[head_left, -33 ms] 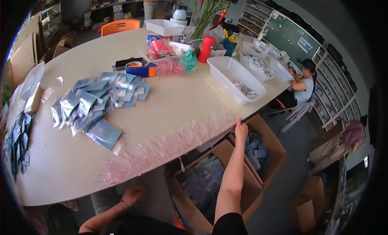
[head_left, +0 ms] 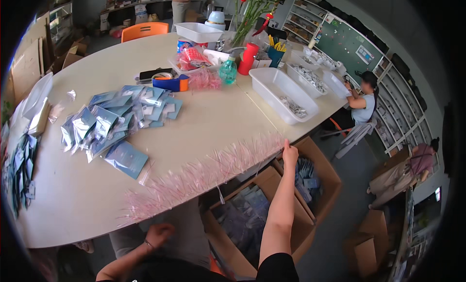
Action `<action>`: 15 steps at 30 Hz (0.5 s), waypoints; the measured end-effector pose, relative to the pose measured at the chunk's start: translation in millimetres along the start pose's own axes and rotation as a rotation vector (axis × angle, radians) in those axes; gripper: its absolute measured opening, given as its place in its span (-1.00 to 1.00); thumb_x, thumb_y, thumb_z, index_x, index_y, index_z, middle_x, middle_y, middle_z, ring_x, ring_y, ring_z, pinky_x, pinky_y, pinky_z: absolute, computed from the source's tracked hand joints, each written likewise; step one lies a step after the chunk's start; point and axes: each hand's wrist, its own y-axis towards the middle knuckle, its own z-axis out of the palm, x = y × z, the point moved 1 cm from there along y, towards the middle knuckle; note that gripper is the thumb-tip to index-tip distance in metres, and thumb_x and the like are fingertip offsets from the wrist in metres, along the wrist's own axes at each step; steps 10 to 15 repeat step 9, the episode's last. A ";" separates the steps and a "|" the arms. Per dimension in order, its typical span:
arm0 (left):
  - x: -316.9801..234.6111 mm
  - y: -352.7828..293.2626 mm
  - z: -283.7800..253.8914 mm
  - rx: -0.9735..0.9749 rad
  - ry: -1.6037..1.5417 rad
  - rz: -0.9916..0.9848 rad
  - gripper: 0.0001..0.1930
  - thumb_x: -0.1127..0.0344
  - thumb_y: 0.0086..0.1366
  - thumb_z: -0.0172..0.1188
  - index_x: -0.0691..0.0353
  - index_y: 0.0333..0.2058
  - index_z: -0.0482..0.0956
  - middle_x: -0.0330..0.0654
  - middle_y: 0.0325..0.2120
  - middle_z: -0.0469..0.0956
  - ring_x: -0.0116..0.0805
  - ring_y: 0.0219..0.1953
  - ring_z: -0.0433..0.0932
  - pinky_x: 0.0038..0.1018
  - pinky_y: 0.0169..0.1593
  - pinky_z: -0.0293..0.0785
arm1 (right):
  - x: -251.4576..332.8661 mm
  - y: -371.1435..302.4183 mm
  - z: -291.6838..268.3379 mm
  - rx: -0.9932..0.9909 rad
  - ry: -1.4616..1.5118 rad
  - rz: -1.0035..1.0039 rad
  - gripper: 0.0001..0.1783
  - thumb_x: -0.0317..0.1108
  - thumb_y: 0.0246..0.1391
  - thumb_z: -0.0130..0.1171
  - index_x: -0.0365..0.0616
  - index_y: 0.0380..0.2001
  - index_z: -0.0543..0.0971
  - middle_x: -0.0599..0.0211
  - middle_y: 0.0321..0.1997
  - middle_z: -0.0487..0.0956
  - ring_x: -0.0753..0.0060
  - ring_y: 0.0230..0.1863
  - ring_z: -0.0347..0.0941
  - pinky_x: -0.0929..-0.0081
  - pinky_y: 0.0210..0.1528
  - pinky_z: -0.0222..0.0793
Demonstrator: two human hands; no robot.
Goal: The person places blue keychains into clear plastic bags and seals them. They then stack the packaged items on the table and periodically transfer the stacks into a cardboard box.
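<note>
A long fringe of thin, clear pink strands (head_left: 208, 168) lies along the near edge of the table (head_left: 204, 122). My right hand (head_left: 290, 155) is closed in a pinch at its right end, by the table's edge. Below the table edge, over my lap, my left hand (head_left: 160, 234) has its fingers curled; it is dim and blurred, so I cannot see whether anything is in it. Beyond the fringe's left half lies a clear packet with a blue card (head_left: 127, 159), next to a heap of similar packets (head_left: 104, 119).
Open cardboard boxes (head_left: 306, 219) holding packets stand below the table by my right arm. White tubs (head_left: 272, 80) with small metal pieces line the right side. A tape dispenser (head_left: 170, 83), green bottle (head_left: 227, 71) and red bottle (head_left: 248, 59) stand farther back. A person (head_left: 366, 105) sits at the far right.
</note>
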 end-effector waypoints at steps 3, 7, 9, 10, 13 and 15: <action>10.5 -34.1 -23.4 -0.080 -0.146 -0.038 -0.80 0.31 0.27 0.22 0.29 -0.22 0.68 -0.13 -0.29 0.71 -0.38 -0.21 0.67 -0.47 -0.08 0.55 | 46.3 -26.8 2.2 0.066 -0.161 -0.025 -0.33 0.22 0.21 0.02 -0.27 -0.37 0.68 -0.09 -0.18 0.65 -0.20 -0.07 0.54 0.00 -0.01 0.41; 16.2 -41.5 -25.8 -0.047 -0.315 -0.100 -0.82 0.33 0.30 0.21 0.30 -0.22 0.67 -0.12 -0.31 0.70 -0.41 -0.22 0.66 -0.53 -0.11 0.54 | 12.0 2.9 -22.9 0.041 -0.060 -0.018 -0.46 0.13 0.16 0.16 -0.20 -0.36 0.71 -0.08 -0.21 0.66 -0.15 -0.08 0.57 0.05 -0.02 0.44; 17.3 -56.0 -40.3 -0.113 -0.351 -0.192 -0.80 0.30 0.33 0.20 0.30 -0.20 0.67 -0.14 -0.32 0.70 -0.40 -0.20 0.66 -0.53 -0.11 0.54 | 50.6 -31.4 -2.0 0.005 -0.200 -0.055 -0.43 0.16 0.13 0.19 -0.23 -0.34 0.71 -0.08 -0.20 0.66 -0.05 -0.10 0.60 0.06 0.00 0.44; 17.3 -56.0 -40.3 -0.113 -0.351 -0.192 -0.80 0.30 0.33 0.20 0.30 -0.20 0.67 -0.14 -0.32 0.70 -0.40 -0.20 0.66 -0.53 -0.11 0.54 | 50.6 -31.4 -2.0 0.005 -0.200 -0.055 -0.43 0.16 0.13 0.19 -0.23 -0.34 0.71 -0.08 -0.20 0.66 -0.05 -0.10 0.60 0.06 0.00 0.44; 17.3 -56.0 -40.3 -0.113 -0.351 -0.192 -0.80 0.30 0.33 0.20 0.30 -0.20 0.67 -0.14 -0.32 0.70 -0.40 -0.20 0.66 -0.53 -0.11 0.54 | 50.6 -31.4 -2.0 0.005 -0.200 -0.055 -0.43 0.16 0.13 0.19 -0.23 -0.34 0.71 -0.08 -0.20 0.66 -0.05 -0.10 0.60 0.06 0.00 0.44; 17.3 -56.0 -40.3 -0.113 -0.351 -0.192 -0.80 0.30 0.33 0.20 0.30 -0.20 0.67 -0.14 -0.32 0.70 -0.40 -0.20 0.66 -0.53 -0.11 0.54 | 50.6 -31.4 -2.0 0.005 -0.200 -0.055 -0.43 0.16 0.13 0.19 -0.23 -0.34 0.71 -0.08 -0.20 0.66 -0.05 -0.10 0.60 0.06 0.00 0.44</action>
